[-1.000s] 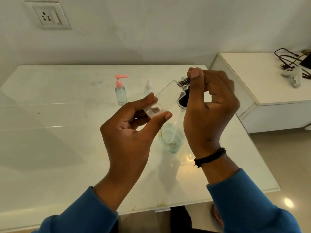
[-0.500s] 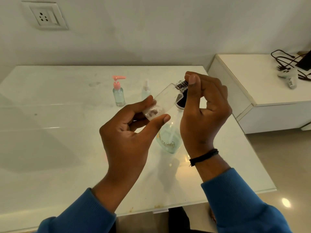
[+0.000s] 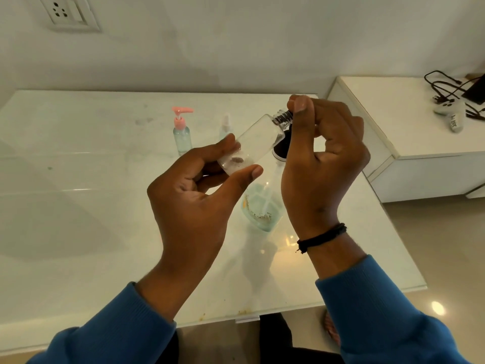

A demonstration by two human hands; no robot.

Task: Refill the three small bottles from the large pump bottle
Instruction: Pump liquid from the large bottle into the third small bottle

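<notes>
Little moved; left hand (image 3: pixel 194 195) still grips empty small clear plastic bottle (image 3: pixel 252 139), right hand (image 3: pixel 322 158) pinching its threaded neck, refilling unstarted.

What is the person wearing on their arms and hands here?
Both arms wear long blue knit sleeves with ribbed cuffs, the left sleeve and the right sleeve. A thin black cord wristband circles the right wrist. The left hand and right hand are bare: no gloves or rings visible.
</notes>
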